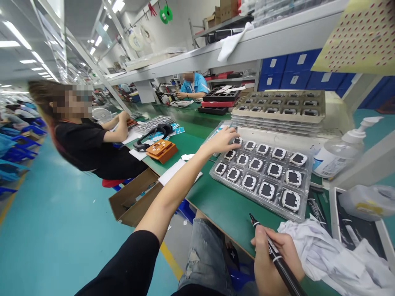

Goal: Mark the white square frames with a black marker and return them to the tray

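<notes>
A clear plastic tray (262,196) lies on the green bench in front of me, its pockets filled with rows of white-rimmed, black-centred frames shaped like watch cases. My left hand (222,140) reaches to the tray's far left corner. Its thumb and fingers close around the watch-case frame (237,141) in that corner pocket. Nearer to me, my right hand (274,259) grips a black marker pen (279,263). The uncapped tip points up and left, in front of the tray's near edge and apart from the frames.
Stacked trays (277,107) stand behind. At right are a pump bottle (339,152), a crumpled white cloth (333,250) and a grey container (370,199). An orange fixture (162,151) sits left, above a cardboard box (132,201). A co-worker (89,139) sits at left.
</notes>
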{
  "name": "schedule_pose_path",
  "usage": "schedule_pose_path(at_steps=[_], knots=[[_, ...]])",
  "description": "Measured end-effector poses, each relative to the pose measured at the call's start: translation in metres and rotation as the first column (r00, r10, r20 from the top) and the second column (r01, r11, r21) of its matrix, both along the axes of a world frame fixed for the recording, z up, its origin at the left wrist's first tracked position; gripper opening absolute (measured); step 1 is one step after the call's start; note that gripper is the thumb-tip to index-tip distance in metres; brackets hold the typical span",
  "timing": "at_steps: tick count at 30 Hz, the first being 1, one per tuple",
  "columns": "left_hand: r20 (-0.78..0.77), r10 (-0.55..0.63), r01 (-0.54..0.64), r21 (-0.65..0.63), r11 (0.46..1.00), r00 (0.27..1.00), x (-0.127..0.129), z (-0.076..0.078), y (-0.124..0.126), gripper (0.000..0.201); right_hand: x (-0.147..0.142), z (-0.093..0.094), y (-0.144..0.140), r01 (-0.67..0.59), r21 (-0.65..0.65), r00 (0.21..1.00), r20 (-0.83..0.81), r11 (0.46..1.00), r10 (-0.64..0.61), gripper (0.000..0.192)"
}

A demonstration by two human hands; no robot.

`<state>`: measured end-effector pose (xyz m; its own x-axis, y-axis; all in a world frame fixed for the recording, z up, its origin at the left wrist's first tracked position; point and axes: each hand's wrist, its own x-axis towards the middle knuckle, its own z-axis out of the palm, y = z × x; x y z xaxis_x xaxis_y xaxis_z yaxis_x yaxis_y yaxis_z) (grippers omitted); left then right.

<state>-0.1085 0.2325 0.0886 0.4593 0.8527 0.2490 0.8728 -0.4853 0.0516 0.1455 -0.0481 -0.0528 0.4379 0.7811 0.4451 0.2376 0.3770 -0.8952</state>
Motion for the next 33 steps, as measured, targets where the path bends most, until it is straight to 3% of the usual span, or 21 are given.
schedule_pose_path(at_steps=[9, 13, 18, 28, 33], knots=[[-0.107, 0.051, -0.051, 0.006, 0.999, 0.993, 0.012, 0.012, 0.000, 0.061, -0.004, 0.000, 0.005, 0.010, 0.058, 1.000, -0.013, 0.998, -0.009, 0.032], [-0.170, 0.003, -0.005, -0.008, 1.000, 0.985, 0.035, 0.022, 0.006, 0.052, -0.004, -0.001, 0.004, 0.017, 0.028, 0.999, -0.029, 0.999, -0.016, 0.033], [-0.274, -0.043, 0.028, -0.059, 0.998, 0.961, 0.056, 0.031, 0.018, 0.058, -0.004, -0.003, 0.002, 0.033, -0.020, 0.998, -0.047, 0.999, -0.034, 0.035], [-0.347, -0.104, 0.089, -0.061, 0.994, 0.932, 0.069, 0.036, 0.019, 0.054, -0.001, -0.001, 0.003, 0.028, -0.011, 0.999, -0.024, 1.000, -0.029, 0.038], [-0.339, -0.114, 0.078, -0.118, 0.990, 0.934, 0.073, 0.043, 0.025, 0.063, -0.002, -0.002, 0.004, 0.024, -0.028, 0.999, -0.045, 0.999, -0.025, 0.038]])
